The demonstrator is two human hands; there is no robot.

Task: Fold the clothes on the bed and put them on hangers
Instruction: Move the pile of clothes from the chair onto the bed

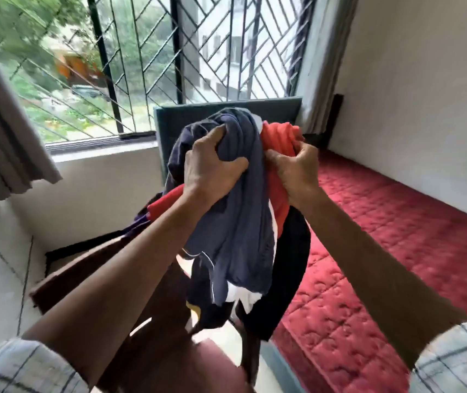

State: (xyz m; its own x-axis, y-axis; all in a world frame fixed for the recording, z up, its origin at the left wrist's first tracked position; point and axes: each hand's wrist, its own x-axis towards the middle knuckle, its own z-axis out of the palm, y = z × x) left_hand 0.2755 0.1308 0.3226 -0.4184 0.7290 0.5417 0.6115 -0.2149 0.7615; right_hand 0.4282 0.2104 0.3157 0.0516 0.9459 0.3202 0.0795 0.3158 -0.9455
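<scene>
You held the clothes bundle [241,236] up left of the bed [382,228], left hand [212,168] fingers clenched in navy cloth [243,131], right hand [294,171] pinching a red garment [279,137]; sorting seemed underway, so you next needed one piece freed.

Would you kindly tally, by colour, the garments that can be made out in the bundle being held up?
Blue-grey garment: 1
Red garment: 1
Black garment: 1
Total: 3 that can be told apart; white scraps and a purple scrap may belong to others.
</scene>
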